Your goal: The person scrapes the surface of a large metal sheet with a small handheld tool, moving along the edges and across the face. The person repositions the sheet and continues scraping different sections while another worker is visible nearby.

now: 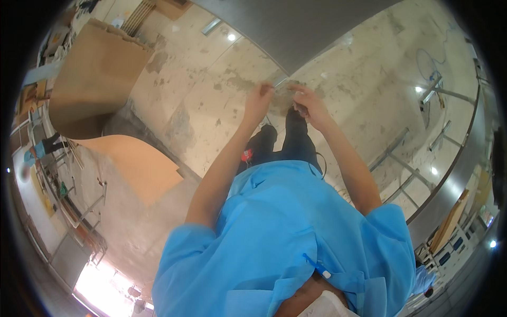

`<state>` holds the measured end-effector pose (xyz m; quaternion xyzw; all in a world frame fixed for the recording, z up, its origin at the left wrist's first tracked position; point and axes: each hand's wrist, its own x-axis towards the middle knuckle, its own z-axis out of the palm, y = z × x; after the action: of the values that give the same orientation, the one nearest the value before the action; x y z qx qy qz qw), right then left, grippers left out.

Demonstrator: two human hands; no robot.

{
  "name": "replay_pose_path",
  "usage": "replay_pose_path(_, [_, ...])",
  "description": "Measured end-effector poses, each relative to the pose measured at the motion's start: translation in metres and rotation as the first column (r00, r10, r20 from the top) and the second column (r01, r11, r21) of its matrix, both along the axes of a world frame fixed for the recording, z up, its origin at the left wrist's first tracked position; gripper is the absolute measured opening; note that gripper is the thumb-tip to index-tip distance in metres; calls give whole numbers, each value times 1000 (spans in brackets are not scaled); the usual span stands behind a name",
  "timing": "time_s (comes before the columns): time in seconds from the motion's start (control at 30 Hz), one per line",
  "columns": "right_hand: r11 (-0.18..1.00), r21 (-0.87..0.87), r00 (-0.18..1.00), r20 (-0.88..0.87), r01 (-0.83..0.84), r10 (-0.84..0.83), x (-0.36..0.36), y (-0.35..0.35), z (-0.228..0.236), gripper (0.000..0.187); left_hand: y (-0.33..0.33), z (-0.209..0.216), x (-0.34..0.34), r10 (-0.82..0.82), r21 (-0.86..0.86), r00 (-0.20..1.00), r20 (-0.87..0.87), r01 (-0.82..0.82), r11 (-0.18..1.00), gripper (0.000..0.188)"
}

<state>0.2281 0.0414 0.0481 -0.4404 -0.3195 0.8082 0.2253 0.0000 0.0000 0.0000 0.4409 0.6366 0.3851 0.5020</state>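
Both of my hands are raised in front of me, close together, just short of the near corner of a large dark grey panel. My left hand is closed, thumb and fingers pinched together. A thin pale strip shows beside its fingertips, and I cannot tell whether it is held. My right hand has its index finger pointing toward the left hand, while the other fingers curl around a small crumpled greyish thing whose kind is unclear. Neither hand visibly touches the panel.
To the left, a large curved brown sheet stands near an orange-tan sheet. Metal frames and a long grey tabletop edge lie to the right. A person in blue is at the far left. The concrete floor is stained.
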Motion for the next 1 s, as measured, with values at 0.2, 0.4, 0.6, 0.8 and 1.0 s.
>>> replay_pose_path(0.2, [934,56,918,171,353,-357,23,-43,-3,47,57,41,44,-204,-54,716,-668,227,972,42])
replay_pose_path(0.4, [916,-60,914,124,397,-387,29,-53,-5,48,6,8,2,-391,-294,612,-688,258,920,41])
replay_pose_path(0.6, [951,-117,949,-100,286,-298,3,-37,-11,50,-33,-15,-32,-188,-224,975,-117,158,962,63])
replay_pose_path(0.8, [731,-639,664,-440,241,-604,-18,-16,-22,53,-4,15,-1,-28,-242,839,543,188,952,39])
replay_pose_path(1.0, [879,-318,917,-60,356,-393,-22,-20,-27,32,8,12,-3,-94,-238,977,194,140,961,28])
